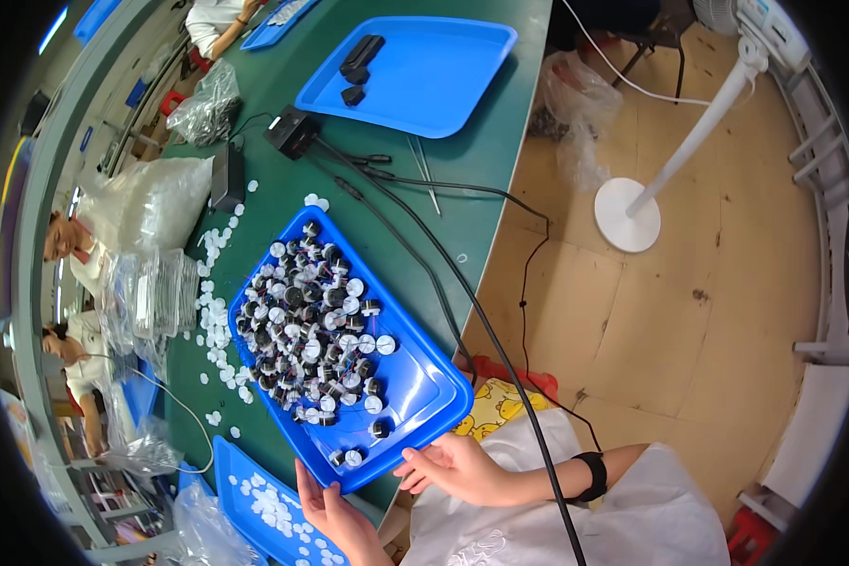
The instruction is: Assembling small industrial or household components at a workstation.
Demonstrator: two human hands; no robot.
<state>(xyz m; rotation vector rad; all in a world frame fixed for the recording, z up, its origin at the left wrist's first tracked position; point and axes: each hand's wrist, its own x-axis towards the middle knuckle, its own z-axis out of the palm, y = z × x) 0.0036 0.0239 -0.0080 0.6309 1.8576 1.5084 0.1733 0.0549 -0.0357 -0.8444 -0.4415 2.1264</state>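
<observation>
A deep blue tray [415, 401] lies at a slant on the near part of the table. Piled inside it are many small round parts [311, 321], black with white discs and thin wires; they look like small motors. My left hand [340, 524] grips the near left corner, its fingers along the outside and its thumb by the rim. At the near right edge, my right hand [467, 472] has its thumb against the rim and its fingers just under it. A dark band circles my right wrist.
White discs [222, 325] are scattered left of the tray, with more in another blue tray [245, 481]. Black cables [415, 241] from a black box [292, 132] cross the right side. Tweezers [424, 176] and a far blue tray [424, 80] lie beyond. A fan [627, 212] stands right.
</observation>
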